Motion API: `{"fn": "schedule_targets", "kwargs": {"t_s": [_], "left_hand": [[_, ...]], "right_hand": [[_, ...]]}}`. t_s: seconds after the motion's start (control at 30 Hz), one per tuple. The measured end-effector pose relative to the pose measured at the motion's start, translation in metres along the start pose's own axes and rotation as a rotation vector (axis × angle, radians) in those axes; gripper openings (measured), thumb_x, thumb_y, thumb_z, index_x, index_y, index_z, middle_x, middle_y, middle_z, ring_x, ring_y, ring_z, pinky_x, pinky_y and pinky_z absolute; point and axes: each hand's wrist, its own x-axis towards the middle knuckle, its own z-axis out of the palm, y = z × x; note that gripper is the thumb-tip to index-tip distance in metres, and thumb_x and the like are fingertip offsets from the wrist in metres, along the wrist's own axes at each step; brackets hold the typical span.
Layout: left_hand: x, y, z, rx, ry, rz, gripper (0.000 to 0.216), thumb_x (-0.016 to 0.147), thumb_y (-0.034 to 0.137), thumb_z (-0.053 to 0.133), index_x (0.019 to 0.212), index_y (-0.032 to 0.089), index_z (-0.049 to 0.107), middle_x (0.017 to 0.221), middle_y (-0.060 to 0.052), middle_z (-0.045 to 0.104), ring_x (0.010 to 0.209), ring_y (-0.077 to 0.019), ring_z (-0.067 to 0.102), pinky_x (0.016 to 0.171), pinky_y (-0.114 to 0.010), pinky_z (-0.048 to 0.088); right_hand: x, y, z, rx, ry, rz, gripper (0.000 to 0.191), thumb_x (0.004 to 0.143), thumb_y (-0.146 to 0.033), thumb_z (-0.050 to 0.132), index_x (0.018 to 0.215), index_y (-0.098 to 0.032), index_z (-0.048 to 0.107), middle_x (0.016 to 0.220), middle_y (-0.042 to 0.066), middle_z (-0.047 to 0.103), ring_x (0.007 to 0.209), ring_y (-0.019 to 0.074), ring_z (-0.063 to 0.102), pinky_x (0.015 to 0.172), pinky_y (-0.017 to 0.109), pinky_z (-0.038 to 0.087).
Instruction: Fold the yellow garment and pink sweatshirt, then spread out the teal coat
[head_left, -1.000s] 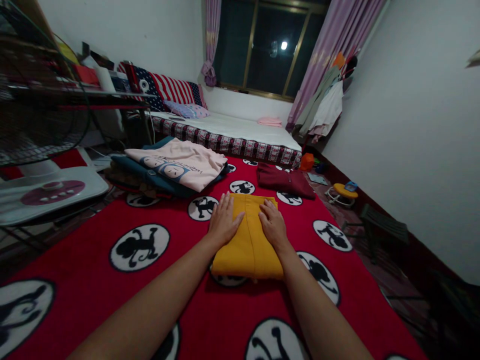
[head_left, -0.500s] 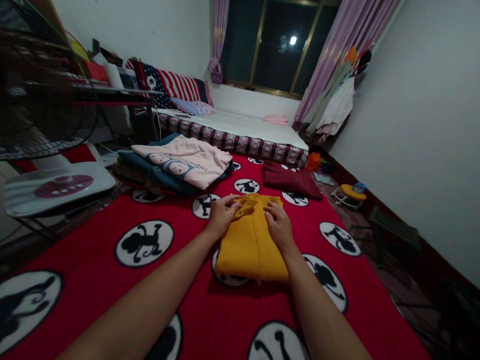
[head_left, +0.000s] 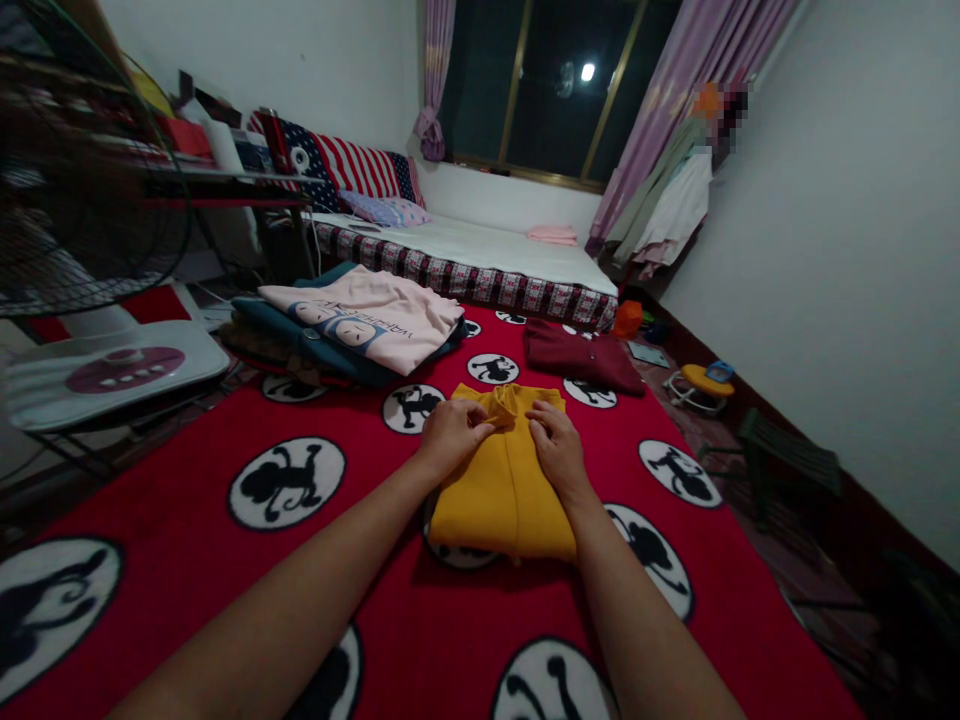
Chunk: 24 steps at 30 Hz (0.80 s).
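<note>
A folded yellow garment [head_left: 502,500] lies on the red blanket [head_left: 420,620] in front of me. My left hand [head_left: 454,435] pinches a gathered bit of its cloth near the far edge, thumb against fingers. On the garment's right side rests my right hand [head_left: 556,445], its fingers slightly bent and apart, tips touching the cloth. Beyond it to the right is a folded dark red garment [head_left: 581,358]. To the far left sits a pile of clothes with a pale pink printed shirt [head_left: 375,315] on top and a teal garment [head_left: 300,340] under it.
A fan [head_left: 67,190] and a white chair-like stand [head_left: 112,370] are at the left. At the back is a bed [head_left: 480,250] below a dark window [head_left: 570,90]. Stools [head_left: 701,385] stand along the right wall, where clothes [head_left: 675,210] hang.
My left hand has shifted slightly right, drawing the gathered yellow cloth toward the garment's middle. My right hand stays about where it was.
</note>
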Motion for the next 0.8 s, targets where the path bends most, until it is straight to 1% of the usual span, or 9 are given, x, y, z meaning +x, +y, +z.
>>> {"fn": "schedule_targets", "kwargs": {"t_s": [0.1, 0.2, 0.27, 0.37, 0.5, 0.57, 0.63, 0.73, 0.8], "left_hand": [[0.010, -0.005, -0.009, -0.223, -0.001, -0.075, 0.015, 0.068, 0.031, 0.070, 0.072, 0.016, 0.072, 0.069, -0.003, 0.071, 0.061, -0.0157, 0.062, 0.056, -0.024, 0.042], [0.022, -0.024, -0.020, -0.408, 0.138, -0.204, 0.022, 0.070, 0.036, 0.068, 0.074, 0.014, 0.070, 0.071, -0.005, 0.071, 0.061, -0.0162, 0.062, 0.056, -0.024, 0.044], [0.025, -0.040, -0.025, -0.333, 0.244, -0.266, 0.022, 0.070, 0.036, 0.067, 0.074, 0.015, 0.070, 0.071, -0.006, 0.071, 0.063, -0.0175, 0.063, 0.058, -0.025, 0.045], [0.023, -0.054, -0.029, -0.049, 0.291, -0.268, 0.013, 0.072, 0.030, 0.065, 0.071, 0.017, 0.069, 0.071, -0.006, 0.070, 0.068, -0.0197, 0.064, 0.066, -0.028, 0.047], [0.017, -0.036, -0.031, 0.113, 0.368, -0.076, 0.017, 0.083, 0.027, 0.055, 0.085, 0.017, 0.069, 0.088, -0.008, 0.070, 0.084, -0.0204, 0.065, 0.081, -0.031, 0.049], [0.014, -0.020, -0.027, 0.081, 0.268, 0.112, 0.024, 0.088, 0.027, 0.050, 0.100, 0.017, 0.067, 0.105, -0.009, 0.068, 0.099, -0.0196, 0.063, 0.091, -0.031, 0.047], [0.010, -0.010, -0.018, 0.091, 0.046, 0.256, 0.031, 0.091, 0.032, 0.048, 0.114, 0.018, 0.064, 0.125, -0.010, 0.062, 0.119, -0.0206, 0.054, 0.104, -0.034, 0.040], [0.004, -0.009, 0.000, 0.234, -0.200, 0.261, 0.043, 0.092, 0.040, 0.048, 0.127, 0.018, 0.057, 0.145, -0.012, 0.046, 0.140, -0.0272, 0.032, 0.115, -0.048, 0.022], [0.001, -0.015, 0.009, 0.303, -0.220, 0.217, 0.049, 0.093, 0.042, 0.046, 0.134, 0.015, 0.051, 0.151, -0.014, 0.036, 0.144, -0.0296, 0.023, 0.116, -0.054, 0.016]], "right_hand": [[0.000, -0.003, -0.002, 0.020, 0.011, 0.006, 0.025, 0.084, -0.027, 0.049, 0.088, -0.018, 0.072, 0.114, 0.013, 0.068, 0.111, 0.0252, 0.059, 0.100, 0.044, 0.042], [0.000, -0.007, -0.004, 0.029, 0.066, 0.002, 0.023, 0.084, -0.025, 0.049, 0.086, -0.018, 0.072, 0.111, 0.012, 0.069, 0.107, 0.0234, 0.060, 0.098, 0.042, 0.044], [0.000, -0.009, -0.006, 0.014, 0.084, -0.020, 0.023, 0.084, -0.025, 0.049, 0.087, -0.018, 0.072, 0.111, 0.012, 0.069, 0.108, 0.0230, 0.060, 0.098, 0.042, 0.044], [0.000, -0.010, -0.006, -0.021, 0.038, -0.040, 0.025, 0.085, -0.025, 0.048, 0.088, -0.018, 0.072, 0.111, 0.012, 0.069, 0.108, 0.0233, 0.059, 0.099, 0.042, 0.043], [0.001, -0.009, -0.006, -0.042, 0.044, -0.038, 0.026, 0.086, -0.027, 0.048, 0.095, -0.018, 0.071, 0.117, 0.013, 0.066, 0.113, 0.0238, 0.057, 0.103, 0.044, 0.041], [0.001, -0.008, -0.005, -0.049, 0.054, -0.052, 0.028, 0.087, -0.028, 0.047, 0.100, -0.018, 0.070, 0.122, 0.013, 0.064, 0.119, 0.0242, 0.054, 0.106, 0.046, 0.038], [0.001, -0.007, -0.004, -0.063, 0.038, -0.049, 0.029, 0.087, -0.029, 0.046, 0.102, -0.018, 0.070, 0.125, 0.012, 0.062, 0.124, 0.0249, 0.050, 0.109, 0.047, 0.034], [0.001, -0.003, -0.003, -0.094, 0.003, 0.002, 0.032, 0.088, -0.030, 0.044, 0.105, -0.018, 0.069, 0.131, 0.012, 0.058, 0.130, 0.0262, 0.044, 0.112, 0.049, 0.029], [-0.001, -0.002, -0.002, -0.111, 0.000, 0.042, 0.034, 0.087, -0.028, 0.043, 0.108, -0.017, 0.067, 0.137, 0.014, 0.053, 0.134, 0.0270, 0.040, 0.113, 0.049, 0.027]]}}
